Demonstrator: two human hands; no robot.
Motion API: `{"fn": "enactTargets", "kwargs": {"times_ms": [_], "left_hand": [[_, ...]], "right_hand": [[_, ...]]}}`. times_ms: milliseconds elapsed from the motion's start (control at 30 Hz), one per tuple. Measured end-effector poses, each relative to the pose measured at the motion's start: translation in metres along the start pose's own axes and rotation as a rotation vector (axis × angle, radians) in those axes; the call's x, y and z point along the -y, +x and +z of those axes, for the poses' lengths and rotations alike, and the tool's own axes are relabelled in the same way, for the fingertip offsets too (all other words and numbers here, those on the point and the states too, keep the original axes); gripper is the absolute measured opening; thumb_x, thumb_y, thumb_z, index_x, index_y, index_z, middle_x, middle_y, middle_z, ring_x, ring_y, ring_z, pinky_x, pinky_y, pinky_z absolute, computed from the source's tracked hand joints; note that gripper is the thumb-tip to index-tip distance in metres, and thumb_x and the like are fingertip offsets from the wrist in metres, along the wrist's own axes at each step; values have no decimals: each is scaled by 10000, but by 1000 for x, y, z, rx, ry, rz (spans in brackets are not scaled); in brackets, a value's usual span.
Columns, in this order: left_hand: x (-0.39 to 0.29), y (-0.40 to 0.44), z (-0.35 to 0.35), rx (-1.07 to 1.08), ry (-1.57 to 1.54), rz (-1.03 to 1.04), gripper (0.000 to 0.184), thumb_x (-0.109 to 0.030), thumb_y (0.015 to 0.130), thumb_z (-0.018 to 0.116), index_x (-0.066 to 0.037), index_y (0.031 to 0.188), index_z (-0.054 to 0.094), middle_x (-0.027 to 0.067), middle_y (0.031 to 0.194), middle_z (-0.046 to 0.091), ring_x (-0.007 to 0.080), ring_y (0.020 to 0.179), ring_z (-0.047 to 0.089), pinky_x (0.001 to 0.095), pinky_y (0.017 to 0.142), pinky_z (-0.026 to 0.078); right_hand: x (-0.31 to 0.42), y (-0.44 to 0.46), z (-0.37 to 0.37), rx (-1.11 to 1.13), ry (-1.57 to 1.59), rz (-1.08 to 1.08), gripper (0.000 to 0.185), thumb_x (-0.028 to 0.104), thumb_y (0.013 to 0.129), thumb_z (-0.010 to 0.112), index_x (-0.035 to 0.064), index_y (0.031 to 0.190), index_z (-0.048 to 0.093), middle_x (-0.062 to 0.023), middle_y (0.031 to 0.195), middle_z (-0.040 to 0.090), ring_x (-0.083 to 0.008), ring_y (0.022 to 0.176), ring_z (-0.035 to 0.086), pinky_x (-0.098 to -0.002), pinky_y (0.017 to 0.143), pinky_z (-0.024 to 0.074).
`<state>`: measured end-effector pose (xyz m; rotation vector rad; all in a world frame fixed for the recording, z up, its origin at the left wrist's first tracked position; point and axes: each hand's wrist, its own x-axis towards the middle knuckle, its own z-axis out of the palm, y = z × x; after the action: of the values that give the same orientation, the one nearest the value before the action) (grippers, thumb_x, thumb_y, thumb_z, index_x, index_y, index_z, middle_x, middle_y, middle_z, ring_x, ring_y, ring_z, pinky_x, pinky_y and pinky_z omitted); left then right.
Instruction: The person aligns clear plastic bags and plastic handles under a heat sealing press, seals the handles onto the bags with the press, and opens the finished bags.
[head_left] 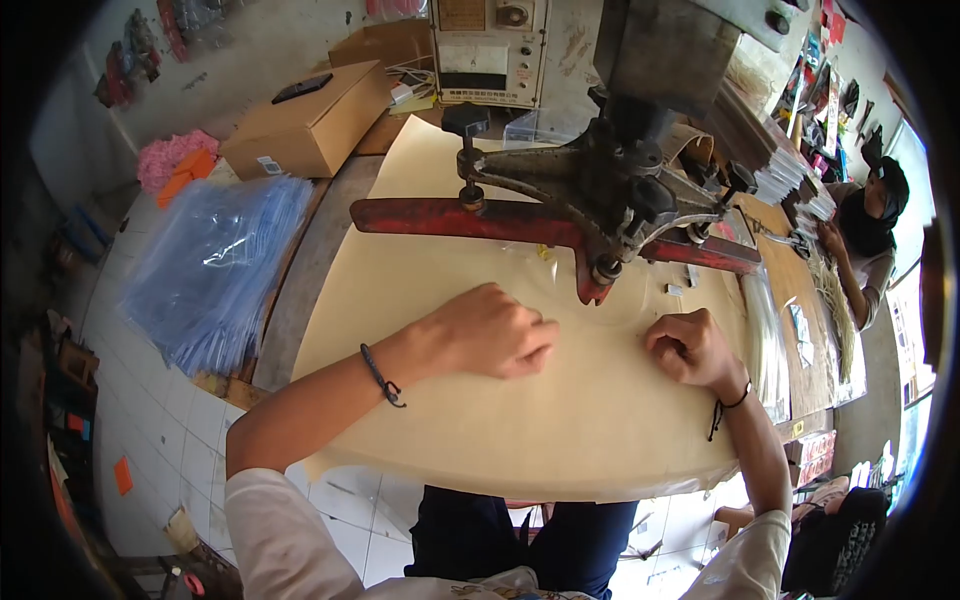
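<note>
My left hand [500,335] is closed, knuckles up, over the tan sheet [480,430] covering the worktable. My right hand [692,348] is curled closed near the sheet's right side. Between and beyond the hands, faint glossy outlines suggest clear plastic film [610,300] on the tan surface. Whether my fingers pinch its edge cannot be made out. Just past both hands, a red metal bar [450,218] hangs under the dark head of a press [625,150]. Neither hand touches the bar.
Stacked clear plastic sheets [220,260] lie at left, near a cardboard box [310,115] with a phone [302,88] on top. A control box [490,55] stands behind. At right, another person [865,235] works by a wooden table [800,350] with plastic bundles.
</note>
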<state>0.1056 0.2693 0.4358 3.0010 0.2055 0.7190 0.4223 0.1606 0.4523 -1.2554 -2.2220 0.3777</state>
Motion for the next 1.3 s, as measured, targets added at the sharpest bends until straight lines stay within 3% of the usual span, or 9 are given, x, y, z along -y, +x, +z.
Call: {"fn": "enactTargets", "kwargs": {"times_ms": [267, 533, 767, 933, 1167, 1267, 1300], "left_hand": [[18, 2, 8, -167, 331, -212, 111, -128, 888, 681, -43, 935, 627, 69, 598, 632, 228, 478, 631, 345, 435, 497], [24, 1, 14, -32, 515, -233, 550, -102, 850, 665, 3, 1384, 586, 57, 643, 647, 188, 492, 633, 313, 464, 509], [23, 4, 16, 28, 614, -227, 542, -98, 835, 636, -19, 1371, 610, 47, 689, 650, 184, 511, 645, 305, 498, 534], [30, 6, 23, -54, 659, -147, 473, -85, 823, 638, -17, 1291, 653, 31, 703, 645, 160, 538, 642, 296, 503, 538], [36, 12, 27, -113, 686, -84, 391, -70, 797, 634, -8, 1180, 685, 25, 705, 646, 144, 585, 656, 274, 522, 543], [37, 12, 29, -161, 680, -79, 399, -65, 789, 631, -13, 1181, 683, 28, 721, 655, 150, 605, 674, 282, 533, 549], [37, 10, 30, -87, 667, -117, 401, -62, 789, 627, -17, 1184, 682, 35, 745, 672, 159, 628, 691, 293, 546, 557]], "right_hand": [[0, 2, 4, -340, -323, 134, 175, 23, 833, 649, 69, 992, 706, -70, 666, 652, -208, 518, 627, -335, 527, 513], [-9, 11, 12, -349, -639, 87, 380, 129, 880, 711, 125, 1259, 686, -47, 690, 633, -219, 583, 650, -368, 565, 528], [-19, 11, 10, -268, -873, 8, 367, 211, 910, 679, 129, 1267, 675, -21, 734, 667, -202, 643, 685, -349, 595, 553], [-21, 13, 6, -190, -950, -14, 333, 227, 921, 662, 127, 1236, 693, -13, 749, 681, -182, 670, 702, -330, 601, 550], [-27, 20, 21, -409, -806, -26, 118, 174, 866, 706, 152, 981, 717, -11, 762, 669, -206, 686, 695, -345, 626, 559], [-24, 21, 21, -382, -777, -1, 88, 174, 875, 695, 145, 954, 723, -14, 804, 681, -214, 712, 700, -355, 649, 566], [-25, 20, 21, -354, -772, 33, 85, 194, 891, 678, 140, 936, 727, -16, 838, 689, -222, 736, 703, -363, 670, 570]]}}
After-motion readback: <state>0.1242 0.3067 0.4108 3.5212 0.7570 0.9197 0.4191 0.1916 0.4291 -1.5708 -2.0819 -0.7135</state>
